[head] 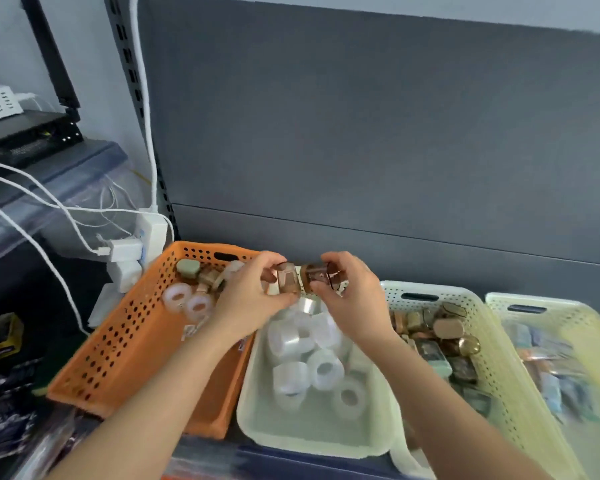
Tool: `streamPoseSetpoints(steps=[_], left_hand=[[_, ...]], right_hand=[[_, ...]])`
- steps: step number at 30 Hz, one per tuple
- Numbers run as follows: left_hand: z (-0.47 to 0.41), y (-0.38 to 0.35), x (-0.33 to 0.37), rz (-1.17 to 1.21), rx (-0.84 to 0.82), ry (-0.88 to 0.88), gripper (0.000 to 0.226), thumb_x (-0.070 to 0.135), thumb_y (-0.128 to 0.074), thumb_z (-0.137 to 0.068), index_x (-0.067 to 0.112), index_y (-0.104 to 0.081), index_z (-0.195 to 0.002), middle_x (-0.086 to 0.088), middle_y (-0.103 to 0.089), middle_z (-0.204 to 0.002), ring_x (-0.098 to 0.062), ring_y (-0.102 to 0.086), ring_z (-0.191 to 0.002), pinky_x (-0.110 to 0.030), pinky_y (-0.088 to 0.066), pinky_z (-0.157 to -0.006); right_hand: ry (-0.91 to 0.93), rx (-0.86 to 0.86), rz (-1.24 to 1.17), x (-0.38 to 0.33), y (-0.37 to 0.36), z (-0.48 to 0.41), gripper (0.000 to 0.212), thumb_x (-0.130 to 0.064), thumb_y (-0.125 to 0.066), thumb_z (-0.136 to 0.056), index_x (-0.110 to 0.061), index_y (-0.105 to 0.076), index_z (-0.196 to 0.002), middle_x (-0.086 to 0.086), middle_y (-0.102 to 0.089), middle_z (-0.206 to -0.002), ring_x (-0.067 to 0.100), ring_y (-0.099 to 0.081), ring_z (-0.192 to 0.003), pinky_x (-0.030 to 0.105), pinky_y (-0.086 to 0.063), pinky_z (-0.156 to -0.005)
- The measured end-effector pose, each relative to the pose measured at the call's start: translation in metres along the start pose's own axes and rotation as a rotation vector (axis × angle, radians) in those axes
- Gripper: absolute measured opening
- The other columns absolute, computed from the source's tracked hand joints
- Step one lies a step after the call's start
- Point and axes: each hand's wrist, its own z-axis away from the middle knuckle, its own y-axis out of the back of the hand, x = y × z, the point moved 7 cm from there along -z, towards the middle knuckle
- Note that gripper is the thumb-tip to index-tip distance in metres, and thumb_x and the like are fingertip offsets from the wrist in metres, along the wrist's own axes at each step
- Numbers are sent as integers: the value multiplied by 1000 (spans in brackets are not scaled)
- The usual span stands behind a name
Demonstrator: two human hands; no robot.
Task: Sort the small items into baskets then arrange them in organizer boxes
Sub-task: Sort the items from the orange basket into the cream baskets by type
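Note:
My left hand (248, 296) and my right hand (352, 299) hold small brown translucent items between them above the baskets: a brown boxy piece (287, 278) is pinched in the left fingers and a brown round jar (321, 273) is pinched in the right. Below lies an orange perforated basket (118, 358) with white tape rolls (187, 301) and a few small cases. A pale green bin (257, 410) in the middle holds several clear tape rolls (291, 341).
A cream perforated basket (492, 368) at the right holds brown and green small cases. A further pale basket (586, 341) at the far right holds mixed packets. White power adapters and cables (125, 251) sit left of the orange basket. A grey shelf back panel (361, 133) rises behind.

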Motion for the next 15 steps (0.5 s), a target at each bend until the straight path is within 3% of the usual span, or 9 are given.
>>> streamPoseSetpoints(steps=[5,9,11,13,15], left_hand=[[8,-80,52,14,-106,-125,51,23,-80,-70,29,-55,-114,19,-58,-103,3,-54,-96,-13,-43,-76],[16,-138,80,-150,-203,-229,53,22,-75,-74,26,-50,-121,12,-57,-119,-7,-53,-101,-23,-40,-79],[21,-164,85,-261,-283,-267,55,22,-70,-79,25,-45,-128,8,-53,-129,-11,-53,-108,-24,-41,-82],[26,-185,88,-362,-378,-293,55,26,-68,-83,23,-43,-132,6,-52,-133,-17,-54,-114,-29,-44,-89],[30,-197,91,-462,-414,-336,53,33,-63,-88,23,-44,-136,5,-52,-136,-18,-51,-121,-34,-39,-99]], right_hand=[[-136,88,83,56,67,27,38,-29,-68,-83,-22,-52,-116,-9,-62,-103,12,-57,-91,28,-41,-73],[-243,106,159,95,108,47,31,-32,-66,-84,-25,-50,-110,-10,-60,-95,15,-59,-85,31,-47,-71],[-262,91,235,109,122,53,25,-33,-64,-84,-24,-56,-106,-12,-57,-90,12,-56,-80,23,-42,-63],[-280,36,336,123,128,59,15,-34,-61,-85,-23,-61,-95,-10,-62,-87,10,-56,-73,19,-40,-57],[-286,-4,413,134,131,65,16,-36,-59,-87,-21,-65,-88,-4,-66,-87,15,-57,-73,26,-44,-60]])
